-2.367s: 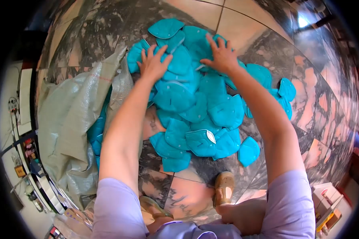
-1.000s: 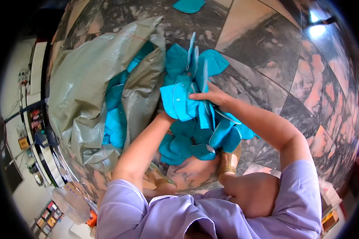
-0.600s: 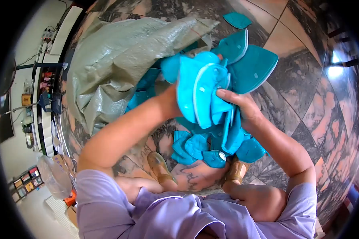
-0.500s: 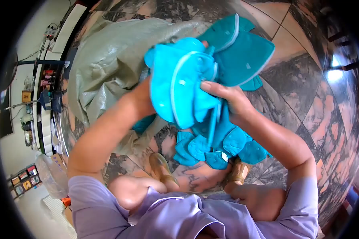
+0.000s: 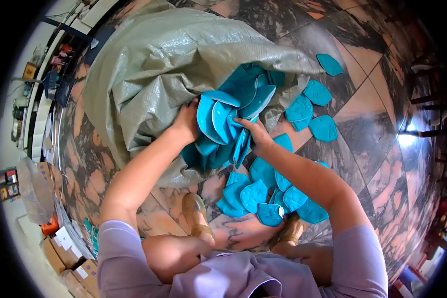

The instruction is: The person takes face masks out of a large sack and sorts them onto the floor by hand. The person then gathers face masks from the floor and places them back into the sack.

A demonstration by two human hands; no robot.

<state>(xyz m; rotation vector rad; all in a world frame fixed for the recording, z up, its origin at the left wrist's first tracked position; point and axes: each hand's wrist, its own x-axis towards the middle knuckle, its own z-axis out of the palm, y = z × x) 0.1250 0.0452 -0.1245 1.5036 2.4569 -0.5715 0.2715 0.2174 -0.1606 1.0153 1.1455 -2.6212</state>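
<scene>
A bunch of turquoise padded fabric pieces (image 5: 221, 116), leaf-shaped with pale edging, is held between my two hands at the mouth of a large woven plastic sack (image 5: 164, 64). My left hand (image 5: 187, 121) closes round the bunch's left side, its fingers partly hidden. On the right side, my right hand (image 5: 253, 133) grips the bunch, thumb lying across the front. More turquoise pieces show inside the sack behind and below. Loose turquoise pieces (image 5: 253, 196) lie heaped on the floor between my feet.
Several separate turquoise pieces (image 5: 319, 93) lie on the marble-tiled floor (image 5: 355, 164) right of the sack. Cardboard boxes (image 5: 59, 256) and a plastic bag (image 5: 35, 191) stand at left, near a blue brush (image 5: 49, 83). Dark chair legs (image 5: 427, 134) line the right edge.
Both hands have brought the bunch down from in front of my face to the sack's mouth. The sack opening and the loose pieces at right have come into sight.
</scene>
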